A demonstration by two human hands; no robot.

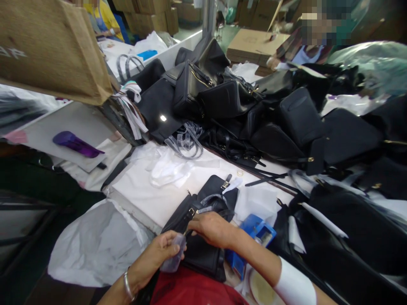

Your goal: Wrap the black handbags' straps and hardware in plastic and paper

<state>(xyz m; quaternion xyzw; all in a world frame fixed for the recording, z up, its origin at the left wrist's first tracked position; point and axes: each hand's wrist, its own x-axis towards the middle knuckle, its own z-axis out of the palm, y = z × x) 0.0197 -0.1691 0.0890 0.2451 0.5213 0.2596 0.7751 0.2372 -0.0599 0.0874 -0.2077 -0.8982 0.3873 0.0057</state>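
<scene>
A black handbag (205,254) with gold-coloured buckles lies on the white table before me, against the red cloth at my body. My left hand (160,250), wearing a silver bangle, is closed around a small translucent plastic piece (173,258) at the bag's left side. Close by, my right hand (213,228) reaches over the bag. Its fingers are pinched beside the strap and buckle, and what lies between the fingertips is hidden. Clear wrap covers part of the bag's handle (211,199).
Black bags (222,99) are heaped across the far side. A blue tool-like object (254,228) sits right of my bag, near white paper (257,201). White plastic (98,245) hangs at the left. A purple object (76,144) rests on a side surface. Two other people are farther back.
</scene>
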